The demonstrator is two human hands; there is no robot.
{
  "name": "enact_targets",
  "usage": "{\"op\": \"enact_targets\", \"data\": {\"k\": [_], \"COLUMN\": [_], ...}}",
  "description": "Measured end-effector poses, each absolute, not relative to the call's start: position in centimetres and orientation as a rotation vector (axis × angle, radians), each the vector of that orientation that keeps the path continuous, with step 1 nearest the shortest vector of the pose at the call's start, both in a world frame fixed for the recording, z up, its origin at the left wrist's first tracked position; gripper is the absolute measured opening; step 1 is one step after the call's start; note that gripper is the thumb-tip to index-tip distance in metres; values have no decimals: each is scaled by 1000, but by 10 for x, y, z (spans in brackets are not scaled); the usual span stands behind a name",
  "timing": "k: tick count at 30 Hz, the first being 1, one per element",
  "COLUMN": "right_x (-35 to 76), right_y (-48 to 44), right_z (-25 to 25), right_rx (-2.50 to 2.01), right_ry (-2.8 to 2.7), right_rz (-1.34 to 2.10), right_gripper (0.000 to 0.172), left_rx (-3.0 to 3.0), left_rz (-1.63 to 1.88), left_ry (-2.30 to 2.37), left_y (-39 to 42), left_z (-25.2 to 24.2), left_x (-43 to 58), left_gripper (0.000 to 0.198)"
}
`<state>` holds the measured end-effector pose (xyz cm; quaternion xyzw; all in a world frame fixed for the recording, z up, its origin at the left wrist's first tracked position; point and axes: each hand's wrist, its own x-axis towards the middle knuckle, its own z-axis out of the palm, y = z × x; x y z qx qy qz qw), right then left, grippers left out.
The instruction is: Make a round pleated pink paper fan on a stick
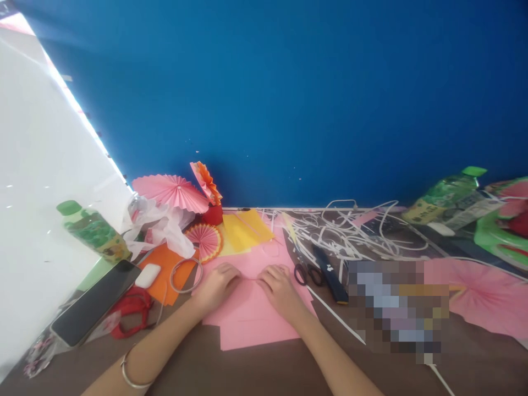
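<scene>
My left hand (218,283) and my right hand (278,286) rest over a stack of pink paper sheets (251,327) in the middle of the table. Fingers of both hands are closed in a pinch, and a thin pink paper strip (248,279) runs between the fingertips. How much of the strip lies under the fingers is hidden. Beside my right hand are black-handled scissors (308,274) and a dark cutter (331,278). A roll of tape (186,275) lies to the left of my left hand, on orange paper (167,269).
Yellow paper (247,228), a pleated pink rosette (205,242) and a large pink paper fan (171,192) lie behind. White paper strips (350,234) heap at back right. A phone (97,302) and green-capped bottle (93,231) are left; another bottle (447,192) stands right. A blue partition (289,99) rises behind.
</scene>
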<state>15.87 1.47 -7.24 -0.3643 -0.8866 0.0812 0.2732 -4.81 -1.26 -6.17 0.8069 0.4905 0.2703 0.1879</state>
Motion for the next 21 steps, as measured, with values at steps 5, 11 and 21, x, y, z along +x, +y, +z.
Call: {"op": "enact_targets", "data": {"k": [5,11,21], "right_x": [157,150,143], "right_y": [16,16,17], "right_z": [-68,-68,-68], "right_rx": [-1061,-1068,-1120], "right_ry": [-2345,-2339,-2275], "right_rz": [320,353,475], "right_gripper": [15,12,13], "left_rx": [2174,2025,2253], "left_rz": [930,943,799], "left_ry": [1319,1318,1546], "left_y": [-7,-6,-6], "left_z": [-71,-67,-61], "left_x": [-50,-47,-49], "left_gripper": [17,12,13]}}
